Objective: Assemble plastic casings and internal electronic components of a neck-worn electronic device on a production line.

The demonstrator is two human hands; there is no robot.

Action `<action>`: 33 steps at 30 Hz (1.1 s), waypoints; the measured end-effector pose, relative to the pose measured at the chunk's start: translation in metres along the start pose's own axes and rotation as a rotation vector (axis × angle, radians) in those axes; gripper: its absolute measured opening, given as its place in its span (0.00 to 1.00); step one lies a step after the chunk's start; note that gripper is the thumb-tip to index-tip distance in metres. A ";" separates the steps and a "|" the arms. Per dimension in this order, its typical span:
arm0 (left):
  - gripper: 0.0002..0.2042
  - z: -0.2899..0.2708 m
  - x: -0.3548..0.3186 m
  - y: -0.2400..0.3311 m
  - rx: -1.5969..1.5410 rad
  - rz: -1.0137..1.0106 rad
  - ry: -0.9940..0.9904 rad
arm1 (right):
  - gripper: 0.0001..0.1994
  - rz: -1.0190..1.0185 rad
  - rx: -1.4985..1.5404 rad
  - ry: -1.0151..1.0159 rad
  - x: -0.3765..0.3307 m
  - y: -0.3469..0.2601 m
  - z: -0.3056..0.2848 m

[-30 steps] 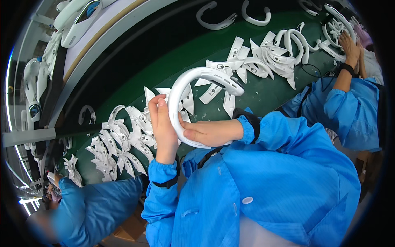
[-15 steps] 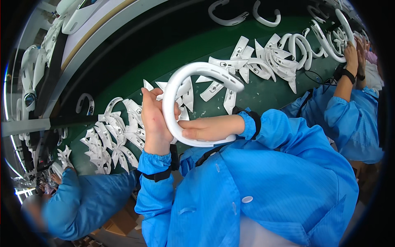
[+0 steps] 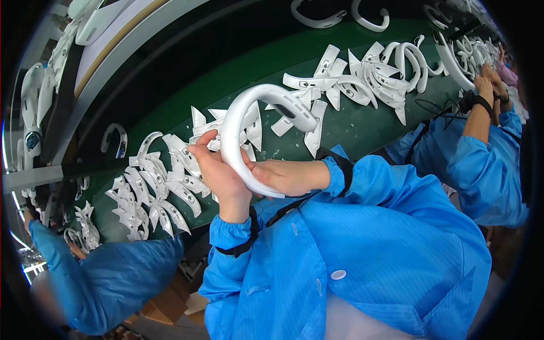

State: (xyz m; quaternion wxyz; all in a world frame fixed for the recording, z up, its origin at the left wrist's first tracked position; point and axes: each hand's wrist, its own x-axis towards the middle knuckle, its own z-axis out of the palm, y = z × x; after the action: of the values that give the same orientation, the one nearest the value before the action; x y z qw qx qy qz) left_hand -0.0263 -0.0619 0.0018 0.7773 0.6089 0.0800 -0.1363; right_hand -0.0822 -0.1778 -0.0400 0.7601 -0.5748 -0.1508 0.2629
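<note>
A white, C-shaped neck fan [image 3: 231,133] is held up between my two hands, its slotted, rounded end curving over to the right. My left hand [image 3: 225,180] presses its palm to the outer left side of the lower curve, with the fingers reaching behind. From the right, my right hand [image 3: 292,175] closes on the lower part of the ring, its thumb lying over the inside of the curve. Behind the fan, loose white curved shell pieces [image 3: 255,133] lie on the green work surface [image 3: 226,99].
More shell pieces [image 3: 150,192] lie heaped at left, others [image 3: 385,85] at right. C-shaped bands [image 3: 371,22] stand along the far side. Co-workers in blue sit at left [image 3: 122,277] and right [image 3: 487,164]. A black cable [image 3: 433,107] lies near the right one.
My left hand has shifted right and tilted inward against the fan. The fan has turned slightly, its slotted end moving left. The right co-worker's hands and band have come down.
</note>
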 end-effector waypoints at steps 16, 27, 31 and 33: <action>0.28 -0.021 0.031 0.016 -0.205 -0.245 -0.274 | 0.24 -0.032 0.207 -0.071 0.003 0.016 0.003; 0.22 -0.007 -0.001 -0.021 0.117 0.222 0.115 | 0.21 -0.047 -0.497 0.334 -0.003 -0.003 0.022; 0.22 -0.012 0.003 -0.030 0.149 0.202 0.106 | 0.22 -0.039 -0.236 0.391 0.000 0.001 0.019; 0.21 -0.013 0.002 -0.026 0.151 0.095 0.095 | 0.22 0.232 0.158 0.263 -0.002 -0.003 0.017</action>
State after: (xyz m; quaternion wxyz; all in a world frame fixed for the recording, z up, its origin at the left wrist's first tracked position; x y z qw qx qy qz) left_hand -0.0317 -0.0552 -0.0259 0.7301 0.6747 0.0773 -0.0759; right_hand -0.0921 -0.1654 -0.0323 0.7807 -0.5560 0.0382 0.2825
